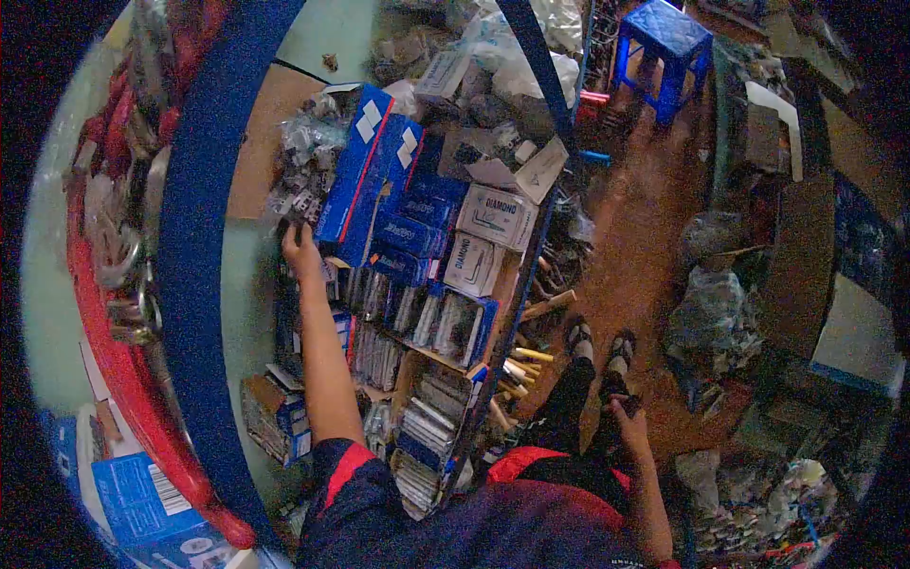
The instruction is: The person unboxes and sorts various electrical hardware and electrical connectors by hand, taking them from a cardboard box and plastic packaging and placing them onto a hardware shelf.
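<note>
My left hand (300,251) reaches up to a heap of small metal parts in clear plastic (308,161). Its fingers are curled at the heap's lower end, and whatever lies between them is too blurred to name. Just right of that hand, a long blue box (355,175) with white diamond marks leans upright. Low at my right side, my right hand (627,422) is closed around a small dark object whose kind I cannot make out. Several blue cartons (412,232) and white boxes marked DIAMOND (495,218) are stacked beyond the left hand.
Under the boxes, a shelf holds rows of packed items (427,422). Wooden handles (521,370) stick out beside it into the aisle. A blue plastic stool (666,43) stands farther along the brown floor (616,237). Plastic bags (716,313) and cartons line the right side.
</note>
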`<state>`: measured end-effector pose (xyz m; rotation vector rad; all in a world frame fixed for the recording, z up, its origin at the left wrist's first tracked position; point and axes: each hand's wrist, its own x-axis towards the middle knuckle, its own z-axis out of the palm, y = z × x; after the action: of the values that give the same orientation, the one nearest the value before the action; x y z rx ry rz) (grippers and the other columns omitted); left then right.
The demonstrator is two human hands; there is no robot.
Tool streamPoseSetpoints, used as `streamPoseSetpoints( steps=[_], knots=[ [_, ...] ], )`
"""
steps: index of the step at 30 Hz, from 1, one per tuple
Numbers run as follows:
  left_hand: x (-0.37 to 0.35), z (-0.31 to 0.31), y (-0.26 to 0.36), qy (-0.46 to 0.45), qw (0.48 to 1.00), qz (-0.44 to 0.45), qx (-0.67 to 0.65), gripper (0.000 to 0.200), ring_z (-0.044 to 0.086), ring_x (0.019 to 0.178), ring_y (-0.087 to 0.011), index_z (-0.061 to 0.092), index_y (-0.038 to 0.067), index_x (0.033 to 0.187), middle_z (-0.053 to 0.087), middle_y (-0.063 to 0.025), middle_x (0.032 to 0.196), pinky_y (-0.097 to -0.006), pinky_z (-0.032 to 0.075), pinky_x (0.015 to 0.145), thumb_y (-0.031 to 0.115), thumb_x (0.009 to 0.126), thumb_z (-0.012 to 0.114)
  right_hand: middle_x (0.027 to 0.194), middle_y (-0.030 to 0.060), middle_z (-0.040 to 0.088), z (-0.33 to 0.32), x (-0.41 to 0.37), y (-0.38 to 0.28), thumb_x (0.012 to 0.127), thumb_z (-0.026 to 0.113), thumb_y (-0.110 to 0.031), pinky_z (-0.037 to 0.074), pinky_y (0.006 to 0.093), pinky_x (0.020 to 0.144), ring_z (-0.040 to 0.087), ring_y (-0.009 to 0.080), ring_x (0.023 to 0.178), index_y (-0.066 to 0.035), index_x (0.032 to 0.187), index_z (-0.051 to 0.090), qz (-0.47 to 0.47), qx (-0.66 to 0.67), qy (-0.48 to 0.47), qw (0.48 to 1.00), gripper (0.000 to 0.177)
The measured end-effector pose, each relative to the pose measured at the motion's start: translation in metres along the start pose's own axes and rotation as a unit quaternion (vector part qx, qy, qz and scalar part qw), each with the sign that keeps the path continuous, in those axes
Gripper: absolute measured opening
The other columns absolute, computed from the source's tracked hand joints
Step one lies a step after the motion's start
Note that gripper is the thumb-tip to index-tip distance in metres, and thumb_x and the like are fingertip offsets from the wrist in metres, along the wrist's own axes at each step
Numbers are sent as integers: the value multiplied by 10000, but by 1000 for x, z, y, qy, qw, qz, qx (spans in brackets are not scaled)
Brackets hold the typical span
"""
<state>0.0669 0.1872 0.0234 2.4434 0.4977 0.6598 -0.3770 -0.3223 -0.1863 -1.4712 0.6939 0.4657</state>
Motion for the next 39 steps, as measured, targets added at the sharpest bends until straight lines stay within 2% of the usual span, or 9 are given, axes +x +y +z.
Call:
streamPoseSetpoints(
  steps=[9,14,19,21,25,28,31,34,39],
  knots=[
    [15,8,15,62,995,47,70,261,589,708,-263,589,-4,828,631,-116,794,-382,454,663,244,786,659,902,92,654,-8,-3,10,888,562,-216,459,306,758,599,164,796,4,1038,576,-33,13,27,999,268],
    [4,6,26,151,987,59,18,252,573,697,-264,555,-2,778,608,-122,762,-391,439,651,228,784,657,907,106,644,-12,7,62,880,570,-213,463,307,749,602,186,793,9,1040,577,-100,-50,86,990,273],
    [6,-7,58,226,972,59,9,259,562,696,-267,537,-13,772,593,-137,760,-394,436,648,219,782,653,889,101,642,-16,-23,-42,848,610,-267,470,319,710,597,199,801,6,1021,593,35,-8,63,997,324],
    [14,-13,68,243,970,24,10,245,561,701,-257,528,-16,772,586,-133,765,-393,438,641,198,788,648,875,98,644,-16,-17,-14,838,620,-284,471,323,709,596,200,796,7,1014,597,36,14,79,996,341],
    [0,-20,98,212,910,-106,-341,232,576,775,-222,509,-33,752,568,-98,795,-378,475,663,158,827,616,945,59,632,-18,-18,-28,846,622,-205,457,296,768,577,156,847,-43,1013,606,109,58,30,992,234],
    [-13,-34,89,168,926,-24,-336,216,571,868,-227,546,-46,888,589,-118,929,-352,491,712,152,835,615,938,60,634,-19,-16,-16,847,622,-217,453,298,764,575,150,839,-42,1017,611,-10,42,48,998,244],
    [-26,-50,94,206,965,99,-130,240,563,759,-199,533,-4,901,583,-114,885,-304,479,659,200,830,639,942,61,631,-21,-13,-2,849,616,-234,450,307,763,575,165,835,-45,1032,614,27,20,39,999,263],
    [-33,-56,100,245,954,78,-155,250,551,756,-183,545,-2,879,585,-103,880,-287,455,671,230,839,629,882,82,652,-25,-15,1,870,582,-253,464,321,744,599,175,787,2,1002,620,87,-88,56,991,290],
    [-49,-77,95,206,962,177,-35,253,528,783,-154,543,8,865,577,-78,864,-288,437,709,246,841,624,910,95,643,-29,-5,21,851,601,-318,466,333,749,599,186,836,2,1009,618,-36,-44,55,997,357]
  ],
)
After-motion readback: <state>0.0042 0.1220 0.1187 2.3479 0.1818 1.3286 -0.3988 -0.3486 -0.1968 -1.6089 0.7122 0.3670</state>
